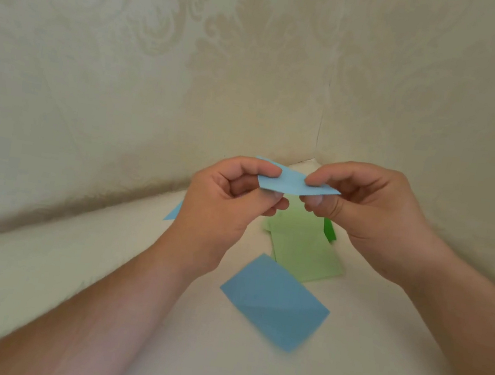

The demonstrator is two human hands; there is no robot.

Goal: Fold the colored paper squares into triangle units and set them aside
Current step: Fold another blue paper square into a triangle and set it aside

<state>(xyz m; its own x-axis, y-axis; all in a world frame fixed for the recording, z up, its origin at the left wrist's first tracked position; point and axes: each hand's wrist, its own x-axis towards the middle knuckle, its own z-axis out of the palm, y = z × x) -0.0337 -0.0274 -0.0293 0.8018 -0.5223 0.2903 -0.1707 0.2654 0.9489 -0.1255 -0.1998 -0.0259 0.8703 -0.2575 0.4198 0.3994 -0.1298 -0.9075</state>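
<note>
Folded blue paper (293, 182) pinched between left hand (228, 203) and right hand (360, 209) fingers, apparently above table

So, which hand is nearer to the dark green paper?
Right. The right hand is just beside the dark green paper; the left hand is farther away, across the light green sheets.
</note>
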